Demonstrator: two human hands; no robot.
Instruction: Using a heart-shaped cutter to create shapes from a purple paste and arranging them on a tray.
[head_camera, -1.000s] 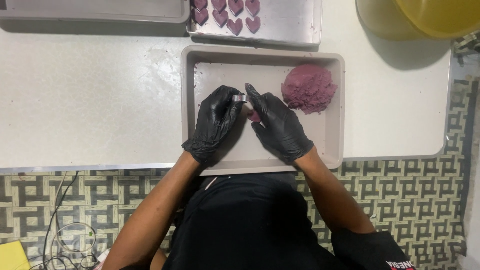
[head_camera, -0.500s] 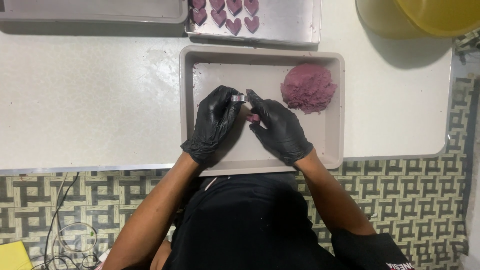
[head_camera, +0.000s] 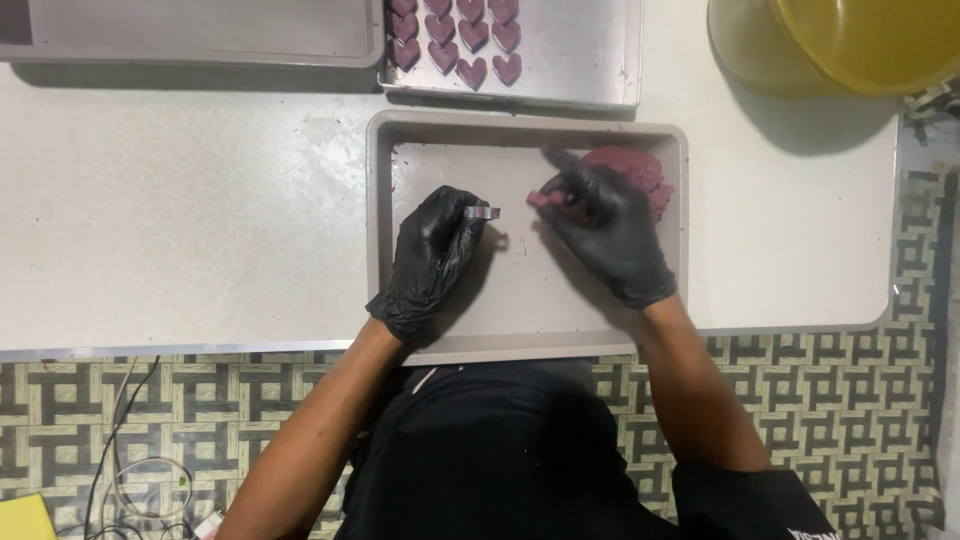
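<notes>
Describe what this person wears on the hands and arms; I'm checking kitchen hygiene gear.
Both the left hand and the right hand are covered by snug, slightly glossy black disposable gloves that end at the wrists. The forearms are bare, with no sleeves, watch or bands showing. A black garment covers the torso.

Probably a kitchen: baking trays (head_camera: 655, 140), heart-shaped sweets (head_camera: 472, 72), dough (head_camera: 640, 170).

A small metal cutter (head_camera: 482, 212) sits pinched at the fingertips of the black-gloved left hand (head_camera: 430, 262), held over the middle of the grey tray (head_camera: 520, 300). The right hand (head_camera: 605, 235) grips a purple dough piece (head_camera: 545, 199), just beside the rough purple dough mound (head_camera: 640, 175) in the tray's far right corner.
</notes>
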